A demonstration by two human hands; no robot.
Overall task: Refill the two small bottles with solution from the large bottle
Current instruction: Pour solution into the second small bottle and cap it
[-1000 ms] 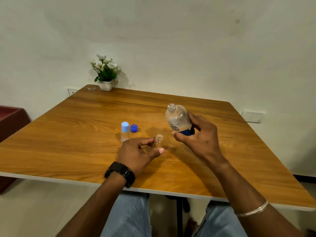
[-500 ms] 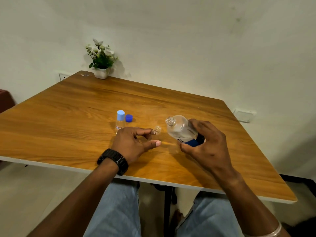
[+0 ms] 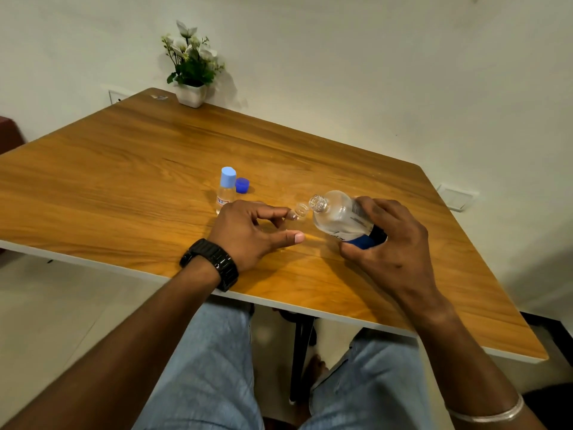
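Note:
My right hand (image 3: pixel 392 243) grips the large clear bottle (image 3: pixel 339 217) with a blue label, tilted far over so its open neck points left, almost touching the mouth of an uncapped small clear bottle (image 3: pixel 300 211). My left hand (image 3: pixel 251 232) steadies that small bottle between fingertips and thumb; most of its body is hidden behind the fingers. A second small bottle (image 3: pixel 226 189) with a light blue cap stands upright just behind my left hand. A loose dark blue cap (image 3: pixel 242 185) lies beside it on the wooden table (image 3: pixel 124 187).
A white pot with white flowers (image 3: pixel 191 65) stands at the table's far corner by the wall. A wall socket (image 3: pixel 455 197) is at the right. The table's near edge runs just under my wrists, with my knees below.
My right hand has tipped the large bottle from nearly upright down toward the small bottle, bringing its neck to the small bottle's mouth. My left hand has kept hold of the small bottle.

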